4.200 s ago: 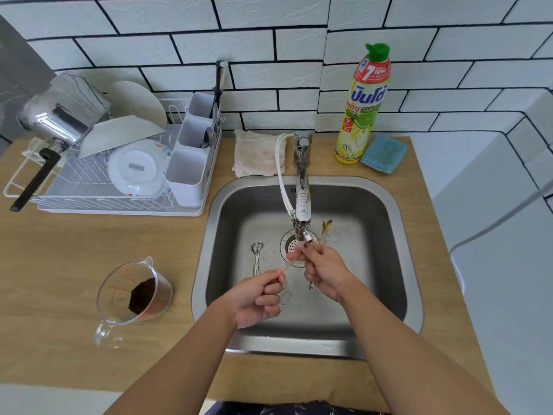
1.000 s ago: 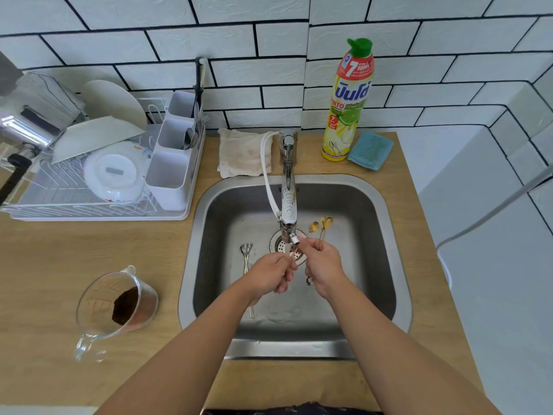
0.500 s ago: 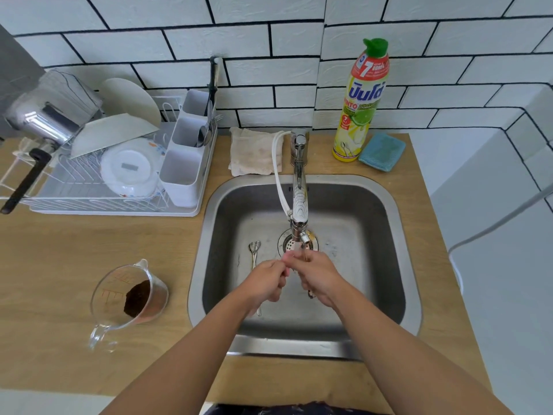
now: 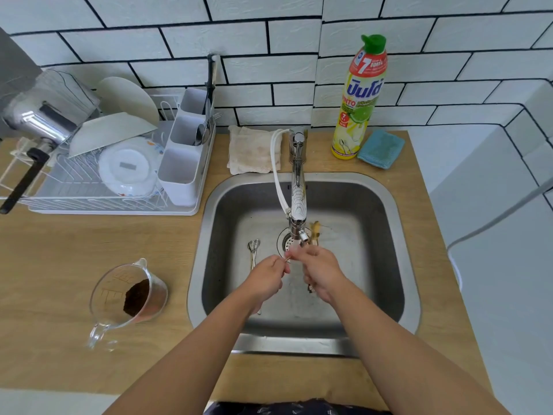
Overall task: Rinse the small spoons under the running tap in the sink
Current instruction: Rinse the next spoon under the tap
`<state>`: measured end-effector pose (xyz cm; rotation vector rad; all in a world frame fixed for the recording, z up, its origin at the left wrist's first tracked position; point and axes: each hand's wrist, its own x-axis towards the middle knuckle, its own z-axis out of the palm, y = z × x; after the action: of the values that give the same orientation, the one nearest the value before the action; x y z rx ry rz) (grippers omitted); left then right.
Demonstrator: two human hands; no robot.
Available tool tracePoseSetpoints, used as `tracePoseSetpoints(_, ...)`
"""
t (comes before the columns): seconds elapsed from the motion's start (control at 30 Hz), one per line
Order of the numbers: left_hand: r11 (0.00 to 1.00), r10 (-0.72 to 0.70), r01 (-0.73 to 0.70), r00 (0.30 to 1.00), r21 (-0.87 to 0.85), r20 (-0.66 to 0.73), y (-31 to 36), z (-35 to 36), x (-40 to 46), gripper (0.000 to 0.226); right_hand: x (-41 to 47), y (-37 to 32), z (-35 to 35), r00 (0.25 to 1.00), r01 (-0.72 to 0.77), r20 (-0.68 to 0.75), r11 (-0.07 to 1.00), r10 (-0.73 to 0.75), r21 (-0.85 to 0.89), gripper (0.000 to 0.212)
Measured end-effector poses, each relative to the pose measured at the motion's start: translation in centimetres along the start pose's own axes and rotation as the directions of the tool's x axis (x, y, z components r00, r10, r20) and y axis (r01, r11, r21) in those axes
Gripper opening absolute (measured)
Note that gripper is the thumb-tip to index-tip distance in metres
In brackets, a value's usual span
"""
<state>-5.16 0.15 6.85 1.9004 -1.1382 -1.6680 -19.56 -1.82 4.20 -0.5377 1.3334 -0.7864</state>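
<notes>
Both my hands meet over the drain of the steel sink [image 4: 386, 205], just under the tap's spout [image 4: 299, 232]. My left hand [image 4: 267, 278] pinches the thin handle of a small gold spoon [image 4: 288, 259]. My right hand [image 4: 320, 272] is closed on the other end of that spoon and holds more gold spoons, whose bowls [image 4: 314, 230] stick up beyond the fingers. Two small silver spoons [image 4: 253, 250] lie on the sink floor left of the drain. The water stream is hard to see.
A dish rack [image 4: 98, 187] with plates, a pot and a cutlery holder stands at the back left. A glass measuring jug [image 4: 128, 298] with brown powder sits left of the sink. Behind the sink are a folded cloth [image 4: 254, 149], a dish soap bottle [image 4: 357, 100] and a blue sponge [image 4: 380, 149].
My hands stay under the spout, working on the spoon. The gold spoon bowls show again beyond my right hand's fingers; half a second ago they were hidden.
</notes>
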Motion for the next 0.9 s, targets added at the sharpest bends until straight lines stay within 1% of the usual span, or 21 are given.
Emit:
tracePoseSetpoints(0.03, 1.000, 0.000, 0.000, 1.000, -0.002, 0.014, 0.0, -0.1, 0.0, 0.031, -0.3, 0.2, 0.2, 0.999, 0.001, 0.052, 0.999, 0.001, -0.034, 0.020)
tracePoseSetpoints(0.07, 1.000, -0.002, 0.003, 0.999, -0.026, 0.039, 0.1, -0.2, -0.1, 0.032, -0.4, 0.2, 0.2, 0.997, -0.003, 0.075, 0.999, 0.006, -0.040, 0.019)
tracePoseSetpoints(0.1, 0.997, -0.007, 0.013, 0.997, -0.078, 0.072, 0.2, -0.3, -0.2, 0.033, -0.2, 0.0, 0.0, 0.998, -0.009, 0.065, 1.000, 0.010, -0.012, 0.017)
tracePoseSetpoints(0.17, 0.976, -0.019, 0.049, 0.990, -0.214, 0.140, 0.5, -0.4, -0.5, 0.032, 0.3, -0.2, -0.6, 1.000, -0.016, 0.020, 0.994, 0.014, 0.110, 0.015)
tracePoseSetpoints(0.23, 0.940, -0.041, 0.098, 0.983, -0.328, 0.176, 0.9, -0.5, -0.6, 0.030, 0.3, 0.0, -0.6, 0.999, -0.034, 0.045, 0.981, 0.026, 0.191, 0.017)
tracePoseSetpoints(0.3, 0.879, -0.077, 0.173, 0.971, -0.444, 0.226, 1.1, -0.8, -0.7, 0.028, -0.1, 0.2, -0.2, 0.991, -0.056, 0.126, 0.984, 0.035, 0.167, 0.014)
tracePoseSetpoints(0.37, 0.820, -0.119, 0.274, 0.941, -0.503, 0.318, 1.0, -1.4, -0.8, 0.031, -0.3, 0.1, 0.0, 0.987, -0.050, 0.156, 0.992, 0.033, 0.113, 0.017)
tracePoseSetpoints(0.43, 0.815, -0.168, 0.352, 0.904, -0.460, 0.393, 0.9, -1.9, -1.0, 0.033, -0.1, -0.3, 0.0, 0.996, -0.035, 0.092, 0.991, 0.023, 0.132, 0.014)
tracePoseSetpoints(0.5, 0.840, -0.220, 0.391, 0.879, -0.376, 0.422, 0.7, -2.0, -1.1, 0.033, 0.1, -0.3, -0.1, 0.999, -0.033, 0.015, 0.981, 0.031, 0.193, 0.013)
tracePoseSetpoints(0.53, 0.854, -0.238, 0.395, 0.876, -0.340, 0.419, 0.6, -2.1, -1.2, 0.034, 0.2, -0.2, 0.0, 0.999, -0.041, 0.013, 0.981, 0.039, 0.191, 0.012)
tracePoseSetpoints(0.63, 0.896, -0.263, 0.374, 0.881, -0.240, 0.393, 0.0, -2.3, -1.5, 0.040, -0.2, 0.3, 0.0, 0.991, -0.067, 0.119, 0.994, 0.057, 0.083, 0.019)
tracePoseSetpoints(0.7, 0.914, -0.263, 0.357, 0.884, -0.195, 0.387, -0.4, -2.4, -1.6, 0.046, -0.2, 0.4, -0.2, 0.991, -0.055, 0.124, 0.998, 0.051, 0.022, 0.015)
tracePoseSetpoints(0.8, 0.901, -0.240, 0.362, 0.875, -0.240, 0.421, -0.4, -2.2, -1.7, 0.047, 0.1, 0.6, -0.2, 0.999, -0.044, 0.025, 0.996, 0.042, 0.082, 0.016)
tracePoseSetpoints(0.83, 0.889, -0.233, 0.372, 0.869, -0.265, 0.436, -0.3, -2.1, -1.7, 0.046, 0.1, 0.8, 0.0, 0.999, -0.043, 0.019, 0.995, 0.042, 0.092, 0.017)
tracePoseSetpoints(0.9, 0.871, -0.223, 0.384, 0.865, -0.306, 0.450, -0.3, -2.3, -1.8, 0.047, 0.0, 1.1, 0.3, 0.999, -0.018, 0.052, 0.998, 0.015, 0.054, 0.029)
